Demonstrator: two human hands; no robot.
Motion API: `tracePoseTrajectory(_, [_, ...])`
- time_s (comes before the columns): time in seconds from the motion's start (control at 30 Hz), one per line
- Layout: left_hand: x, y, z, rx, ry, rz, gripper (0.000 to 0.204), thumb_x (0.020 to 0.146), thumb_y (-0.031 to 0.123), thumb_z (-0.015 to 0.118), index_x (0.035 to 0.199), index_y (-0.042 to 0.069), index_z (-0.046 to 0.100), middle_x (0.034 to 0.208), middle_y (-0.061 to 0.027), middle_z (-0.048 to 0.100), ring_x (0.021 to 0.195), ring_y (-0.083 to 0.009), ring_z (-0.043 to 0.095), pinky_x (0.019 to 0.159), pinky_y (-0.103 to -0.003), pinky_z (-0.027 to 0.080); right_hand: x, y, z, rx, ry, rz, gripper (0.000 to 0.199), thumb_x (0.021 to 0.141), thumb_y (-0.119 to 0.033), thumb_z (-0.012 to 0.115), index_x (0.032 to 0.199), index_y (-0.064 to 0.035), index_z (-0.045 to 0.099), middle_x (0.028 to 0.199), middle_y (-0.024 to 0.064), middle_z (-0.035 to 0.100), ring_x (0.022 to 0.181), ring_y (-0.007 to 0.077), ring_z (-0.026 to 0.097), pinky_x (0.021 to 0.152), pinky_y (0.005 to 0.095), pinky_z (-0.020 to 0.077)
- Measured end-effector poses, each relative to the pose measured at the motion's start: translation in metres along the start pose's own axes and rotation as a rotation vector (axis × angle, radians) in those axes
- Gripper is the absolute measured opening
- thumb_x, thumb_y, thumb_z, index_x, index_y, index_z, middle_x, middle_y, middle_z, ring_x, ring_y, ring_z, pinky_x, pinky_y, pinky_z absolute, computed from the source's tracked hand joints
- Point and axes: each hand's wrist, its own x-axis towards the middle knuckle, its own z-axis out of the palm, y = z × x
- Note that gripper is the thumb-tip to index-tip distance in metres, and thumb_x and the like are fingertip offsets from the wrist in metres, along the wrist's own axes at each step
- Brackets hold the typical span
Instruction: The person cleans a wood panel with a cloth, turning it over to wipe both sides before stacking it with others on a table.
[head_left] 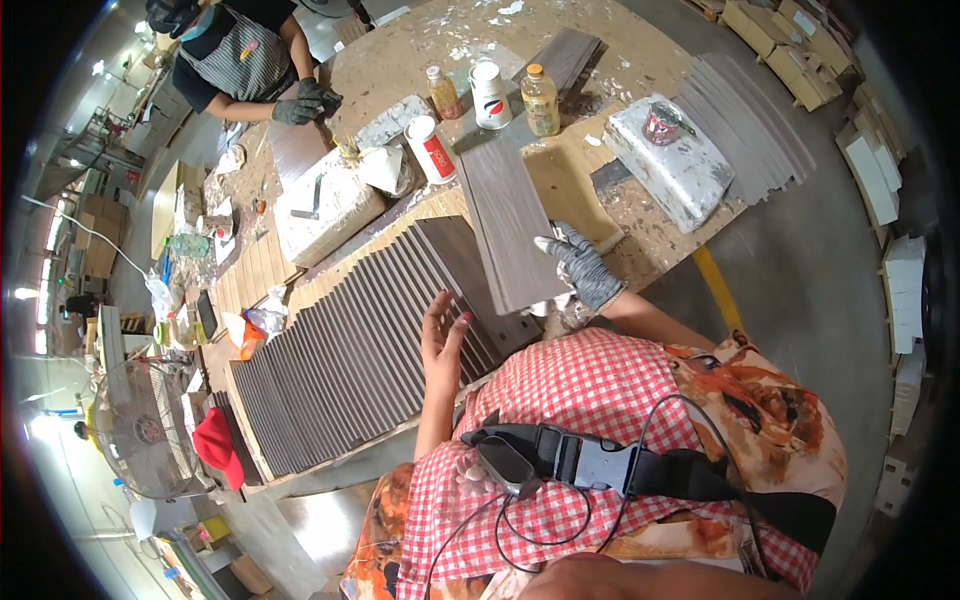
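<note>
A grey wood-grain board (508, 225) lies tilted in front of me. My right hand (588, 268), in a grey knitted glove, grips its right edge near the close end. Something white, perhaps a cloth, shows under that hand, too hidden to name. To the left, a long row of overlapping grey-brown boards (345, 350) covers the near side of the table. Over the right part of this row is my left hand (442, 335), bare, with fingers apart and nothing in them. Whether its fingertips touch the boards I cannot tell.
Beyond the board stand a red-and-white can (431, 150), a white can (490, 97) and an orange-capped bottle (540, 101). A tin (661, 124) sits on a white-smeared block (680, 175), beside fanned grey boards (750, 130). Across the table, a gloved co-worker (255, 65) works. A fan (148, 428) stands left.
</note>
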Motion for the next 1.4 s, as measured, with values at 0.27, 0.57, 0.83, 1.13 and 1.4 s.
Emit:
tracePoseTrajectory(0.27, [-0.012,0.016,0.019,-0.556,0.167,-0.130,0.031,0.091,0.000,0.054,0.121,0.001,0.050,0.105,-0.0065,0.063,0.098,-0.0151,0.059,0.092,-0.028,0.043,-0.043,-0.038,0.090,0.117,-0.081,0.032,0.032,0.091,-0.016,0.061,0.120,-0.0095,0.051,0.091,-0.0017,0.061,0.043,0.0013,0.036,0.038,0.0171,0.0310])
tracePoseTrajectory(0.57, [-0.021,0.016,-0.047,-0.536,0.603,-0.058,0.023,0.094,0.024,0.051,0.107,0.008,0.059,0.106,-0.0011,0.060,0.098,-0.0117,0.056,0.085,-0.026,0.046,-0.022,0.009,0.053,-0.040,-0.489,0.110,0.022,0.094,-0.015,0.055,0.114,-0.0068,0.053,0.105,0.0079,0.062,0.087,0.0136,0.060,0.070,0.0267,0.0536])
tracePoseTrajectory(0.83, [-0.024,0.005,-0.049,-0.250,0.814,-0.060,0.041,0.096,0.033,0.049,0.122,0.001,0.054,0.112,-0.0094,0.058,0.102,-0.0204,0.056,0.086,-0.032,0.046,-0.005,-0.025,0.138,-0.127,-0.864,-0.685,0.045,0.097,-0.034,0.047,0.131,-0.0056,0.045,0.121,0.0108,0.054,0.116,0.0226,0.053,0.101,0.0341,0.0432])
tracePoseTrajectory(1.13, [-0.016,-0.016,-0.065,-0.258,0.750,-0.151,0.045,0.099,0.038,0.039,0.118,0.000,0.053,0.112,-0.0130,0.059,0.097,-0.0256,0.061,0.082,-0.036,0.049,0.023,0.109,0.142,-1.367,-0.652,-1.105,0.050,0.088,-0.025,0.050,0.137,-0.0222,0.044,0.153,0.0068,0.024,0.140,0.0192,0.024,0.114,0.0378,0.0147])
tracePoseTrajectory(1.4, [-0.017,-0.030,-0.074,-0.094,0.756,-0.015,0.043,0.098,0.039,0.043,0.113,0.001,0.055,0.110,-0.0117,0.058,0.101,-0.0233,0.053,0.090,-0.035,0.042,0.125,0.003,0.005,0.182,-0.302,-0.084,0.024,0.089,0.000,0.051,0.111,-0.0033,0.061,0.095,0.0031,0.065,0.077,0.0120,0.059,0.065,0.0261,0.0520])
